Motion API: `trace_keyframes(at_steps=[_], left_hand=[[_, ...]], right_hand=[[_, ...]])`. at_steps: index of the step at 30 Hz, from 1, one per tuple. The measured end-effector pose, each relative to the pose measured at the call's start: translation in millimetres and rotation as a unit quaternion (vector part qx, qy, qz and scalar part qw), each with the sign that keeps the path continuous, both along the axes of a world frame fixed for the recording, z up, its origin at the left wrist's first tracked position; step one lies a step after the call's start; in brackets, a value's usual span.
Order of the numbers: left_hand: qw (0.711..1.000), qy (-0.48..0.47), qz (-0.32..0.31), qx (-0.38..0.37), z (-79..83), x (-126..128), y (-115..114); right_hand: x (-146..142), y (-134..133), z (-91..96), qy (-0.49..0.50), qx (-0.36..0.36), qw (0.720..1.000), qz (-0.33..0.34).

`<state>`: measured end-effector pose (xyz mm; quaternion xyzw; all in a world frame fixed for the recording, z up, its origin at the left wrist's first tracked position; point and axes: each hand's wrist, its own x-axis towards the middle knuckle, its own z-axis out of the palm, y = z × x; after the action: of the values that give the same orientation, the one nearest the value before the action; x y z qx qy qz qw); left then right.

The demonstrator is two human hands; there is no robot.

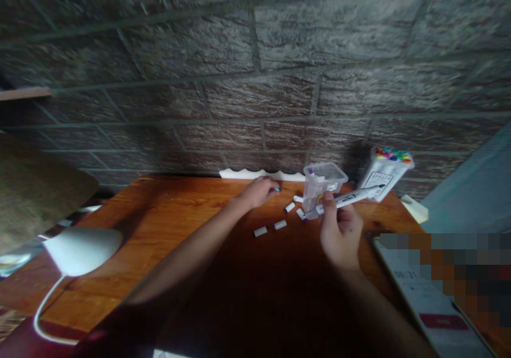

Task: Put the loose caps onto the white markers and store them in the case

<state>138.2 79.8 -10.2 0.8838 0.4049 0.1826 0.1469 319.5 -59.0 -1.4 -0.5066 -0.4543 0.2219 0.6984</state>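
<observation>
My right hand (341, 235) pinches a white marker (351, 197), held slantwise with a dark tip at its upper right end and a grey end at the lower left. Farther back on the desk, my left hand (257, 193) is closed, with a small teal-ended piece (277, 189), seemingly a marker cap, at its fingertips. Between the hands lie several white marker caps (280, 224), some with purple ends. Just behind the marker stands a clear plastic container (326, 172) with a few caps inside. To its right is a clear box (385, 174) packed with colourful markers.
The wooden desk (167, 203) meets a grey brick wall (239, 97), with a white wavy-edged strip (259, 175) along its back. A white lamp (83, 249) with a curved stem is at left. A tablet-like screen (431, 294) lies at the right, partly pixelated.
</observation>
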Motion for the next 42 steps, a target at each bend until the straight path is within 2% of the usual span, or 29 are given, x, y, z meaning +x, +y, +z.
trace_keyframes(at_steps=[6, 10, 13, 16, 19, 21, 24, 28, 29, 30, 31, 33, 35, 36, 38, 42], left_hand=[[0.998, -0.027, 0.058, -0.001, -8.2, -41.7, -41.3], [0.998, -0.012, 0.056, -0.016, -12.6, -45.5, -44.3], [0.999, 0.016, 0.024, -0.025, -6.3, -25.5, -31.0], [1.000, 0.016, 0.007, -0.013, 0.8, 8.9, -13.6], [0.999, 0.014, -0.018, -0.032, 1.3, 39.8, 1.1], [0.999, -0.001, -0.025, -0.045, 0.5, 47.9, 6.4], [0.997, -0.049, -0.027, -0.057, 3.4, 33.8, 0.7], [0.985, -0.136, -0.015, -0.101, 11.4, -16.2, -36.9], [0.977, -0.169, -0.014, -0.127, 11.6, -28.9, -49.1], [0.940, -0.272, -0.007, -0.208, 10.6, -40.0, -61.0], [0.889, -0.366, 0.012, -0.275, 8.1, -49.1, -71.8], [0.780, -0.512, 0.065, -0.355, 0.3, -60.2, -88.3], [0.701, -0.586, 0.096, -0.396, -7.8, -62.3, -97.0], [0.680, -0.602, 0.098, -0.407, -10.8, -60.9, -99.1], [0.666, -0.610, 0.084, -0.422, -13.8, -56.2, -100.9], [0.683, -0.588, 0.053, -0.431, -13.1, -48.8, -104.9]], right_hand=[[-3.1, -2.1, -3.5, -0.004, -0.019, 1.000, 0.002], [-0.4, 0.1, -8.0, 0.026, -0.040, 0.999, -0.007], [3.5, 2.9, -7.9, 0.064, -0.046, 0.996, -0.029], [7.7, 6.2, -5.0, 0.102, -0.009, 0.994, -0.044], [11.2, 9.4, -2.5, 0.114, 0.018, 0.992, -0.051], [12.8, 10.8, -1.7, 0.115, 0.008, 0.992, -0.052], [12.9, 11.0, -1.5, 0.110, -0.007, 0.992, -0.057], [6.0, 5.2, -5.1, 0.080, -0.014, 0.995, -0.057], [2.9, 2.3, -6.9, 0.064, -0.016, 0.997, -0.050], [-0.7, -1.1, -8.8, 0.042, -0.018, 0.998, -0.035], [-4.5, -5.0, -10.5, 0.014, -0.018, 1.000, -0.015], [-12.4, -13.2, -13.1, -0.055, -0.012, 0.998, 0.034], [-19.4, -19.8, -14.0, -0.122, 0.000, 0.989, 0.085], [-22.2, -22.0, -14.0, -0.147, 0.008, 0.984, 0.102], [-26.0, -23.9, -14.0, -0.176, 0.018, 0.976, 0.125], [-28.6, -21.8, -15.2, -0.179, 0.009, 0.973, 0.146]])
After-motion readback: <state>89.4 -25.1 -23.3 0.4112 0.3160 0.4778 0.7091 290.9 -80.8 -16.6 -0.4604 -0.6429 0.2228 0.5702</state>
